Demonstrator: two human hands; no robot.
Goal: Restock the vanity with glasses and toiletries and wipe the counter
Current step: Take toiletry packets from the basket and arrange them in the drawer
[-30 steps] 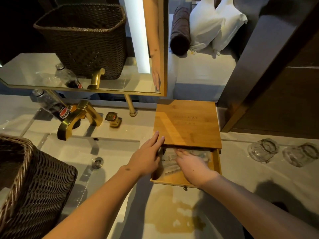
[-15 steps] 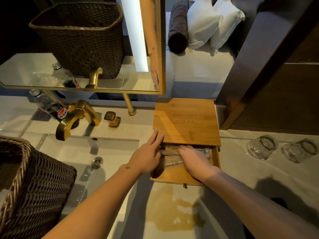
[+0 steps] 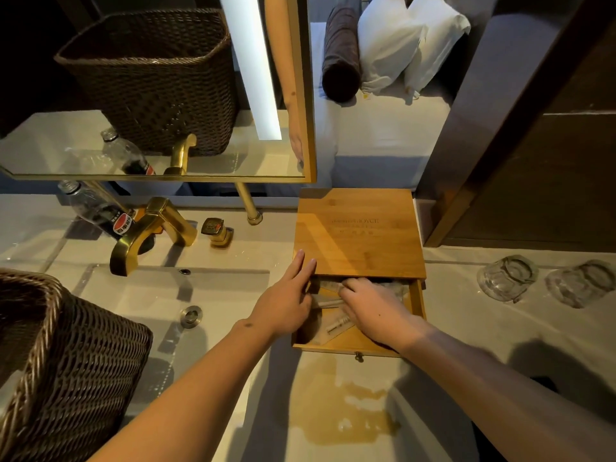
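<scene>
drawer (image 3: 415,315) centre frame, half out of box (image 3: 358,233) | right hand (image 3: 373,310) inside, fingers curled over sachets (image 3: 336,325), grip unclear | left hand (image 3: 286,303) flat on box corner | risk: sachets jam when drawer shuts; glasses (image 3: 506,278) right on worktop (image 3: 466,328), elbow could knock 'em

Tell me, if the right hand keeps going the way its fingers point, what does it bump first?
Probably the toiletry packets inside the drawer, then the dark space beneath the wooden box lid. The right hand already reaches there; depth is unclear.

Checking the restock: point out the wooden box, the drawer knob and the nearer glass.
wooden box (image 3: 358,235), head view, middle of its lid.
drawer knob (image 3: 359,357), head view, the knob itself.
nearer glass (image 3: 506,278), head view, its upturned base.
</scene>
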